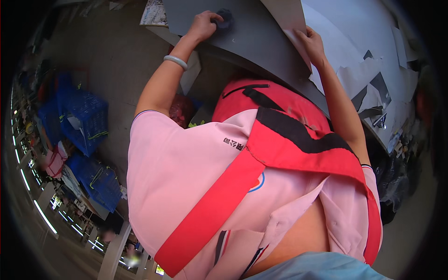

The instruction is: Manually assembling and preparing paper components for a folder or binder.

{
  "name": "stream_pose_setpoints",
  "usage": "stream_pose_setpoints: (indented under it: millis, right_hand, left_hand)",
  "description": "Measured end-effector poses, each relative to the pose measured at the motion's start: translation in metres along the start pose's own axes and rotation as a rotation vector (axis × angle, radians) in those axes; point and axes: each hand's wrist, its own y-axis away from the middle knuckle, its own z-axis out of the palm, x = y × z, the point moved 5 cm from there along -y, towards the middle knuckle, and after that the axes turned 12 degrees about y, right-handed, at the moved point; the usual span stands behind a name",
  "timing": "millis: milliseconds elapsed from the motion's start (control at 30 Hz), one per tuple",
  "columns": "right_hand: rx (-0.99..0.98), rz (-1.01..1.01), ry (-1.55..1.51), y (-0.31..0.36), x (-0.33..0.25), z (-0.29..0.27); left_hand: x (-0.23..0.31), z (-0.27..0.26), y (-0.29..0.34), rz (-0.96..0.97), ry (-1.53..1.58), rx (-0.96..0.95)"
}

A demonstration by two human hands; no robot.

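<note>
My left hand (203,26), with a pale bangle at the wrist, is closed on a dark bunched cloth (224,19). It presses the cloth on a large smooth dark grey sheet (254,35) at the top of the view. My right hand (311,45) pinches the edge of a lighter grey sheet (285,16), which is lifted at a slant over the right part of the dark sheet. The thumb and fingers are closed round that edge. Whether the two sheets are joined is hidden.
To the right lie white sheets (336,28) with torn dark and white scraps (373,93). Blue plastic crates (86,123) stand on the floor at left. Dark plastic bags (392,179) lie low on the right. A red apron (242,105) hangs between me and the table.
</note>
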Motion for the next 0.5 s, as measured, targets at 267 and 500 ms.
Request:
stream_pose_setpoints:
  millis: [267,500]
  right_hand:
    - [0.055,-0.051,0.051,-0.017,0.003,-0.070]
    - [0.106,-0.092,0.167,0.000,-0.024,-0.091]
  left_hand:
    - [0.147,0.140,0.010,0.320,0.076,-0.308]
    - [0.122,0.097,0.030,0.106,0.077,-0.407]
